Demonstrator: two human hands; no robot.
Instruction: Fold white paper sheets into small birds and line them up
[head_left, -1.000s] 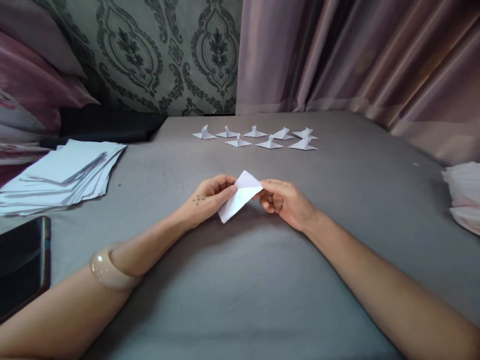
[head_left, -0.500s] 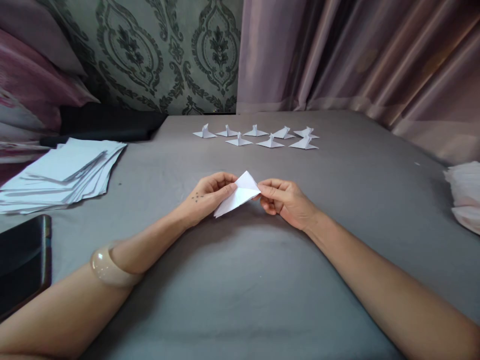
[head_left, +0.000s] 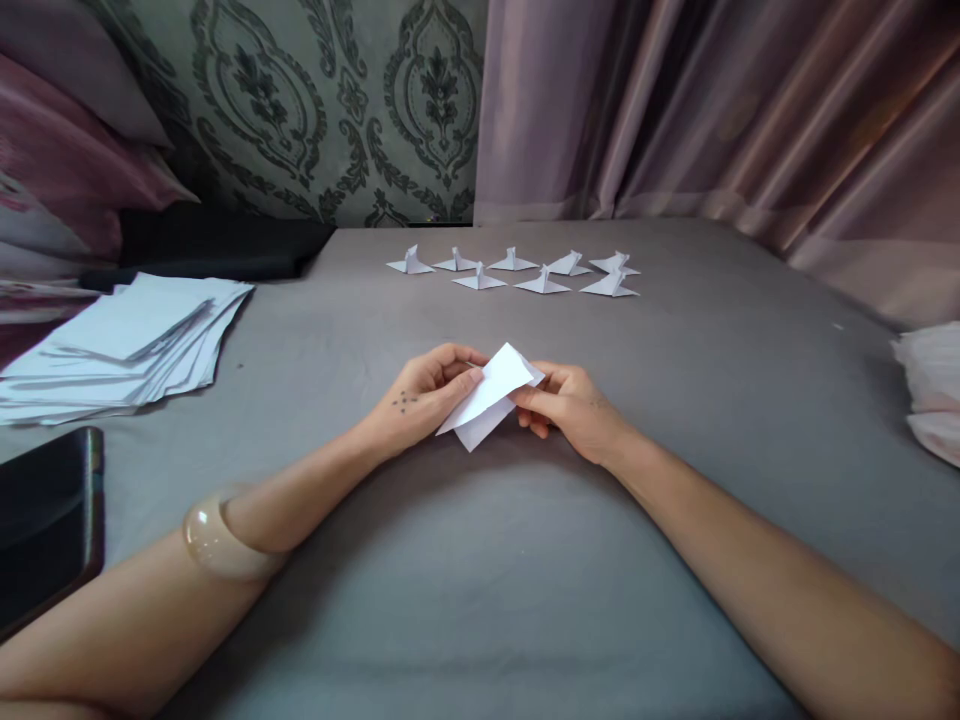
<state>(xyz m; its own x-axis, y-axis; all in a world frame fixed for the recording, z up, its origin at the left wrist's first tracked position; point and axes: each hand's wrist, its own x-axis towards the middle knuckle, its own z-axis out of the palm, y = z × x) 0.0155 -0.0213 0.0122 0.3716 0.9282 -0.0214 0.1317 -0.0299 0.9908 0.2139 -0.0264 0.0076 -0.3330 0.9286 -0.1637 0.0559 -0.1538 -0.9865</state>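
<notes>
Our L hand [head_left: 427, 395] has its thumb flat on the upper face of 1 folded paper sheet [head_left: 487, 390], w/ the fingers tucked behind; our R hand [head_left: 570, 405] pinches the opposite end btwn thumb & index, other fingers curled under. So both grips are narrow, closed on the same pc. It's held btwn the hands, a bit nearer the far edge of the gray cloth-covered surface [head_left: 480, 600] than the near one, apparently just off the cloth.

Progress, our est.: this sheet is mid-fold, creased into slanted flaps, 1 loose lower flap hanging out, not yet like the standing pcs. Those are done, as far as we can judge: 8 white origami figures [head_left: 610, 284] along the far edge, 5 in the back row & 3 in front, each w/ a raised middle & pointed wings. Unworked stock: 1 fanned paper stack [head_left: 135, 340] at the left edge; sheet qty can't be counted, too much overlap.

Other counts, moving out: 1 bangle [head_left: 225, 540] on our L forearm; 1 smartphone [head_left: 45, 520], screen dark, at the near left corner, partly out of view; 1 black cloth [head_left: 225, 245] at the far left corner; 1 whitish bundle [head_left: 934, 385] at the right edge, contents unclear. Patterned wallpaper [head_left: 352, 90] & mauve curtains [head_left: 675, 110] stand past the far edge.
</notes>
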